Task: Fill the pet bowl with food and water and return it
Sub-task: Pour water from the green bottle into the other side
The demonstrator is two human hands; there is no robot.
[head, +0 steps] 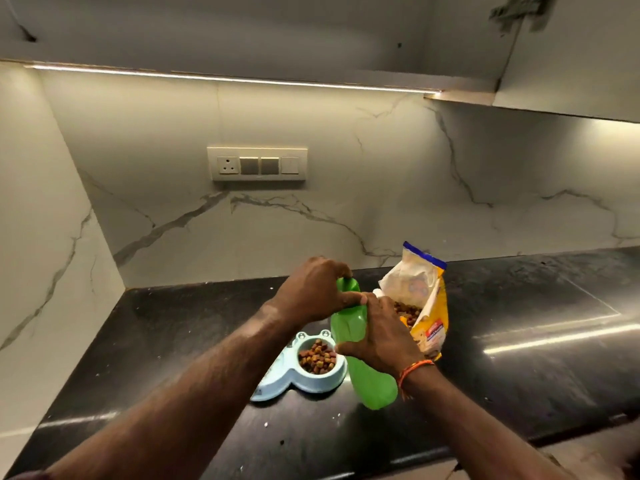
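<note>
above the worktop (519, 358), both hands grip the tilted green bottle (367, 372), left hand (311, 296) curled on its cap, right hand (384, 337) round its body, just right of the pet bowl (298, 379), whose near cup holds kibble.

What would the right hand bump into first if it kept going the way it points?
The right hand grips the green bottle and points up and left toward the left hand on the cap. It would probably meet that hand first; they look almost touching, though depth is unclear.
</note>
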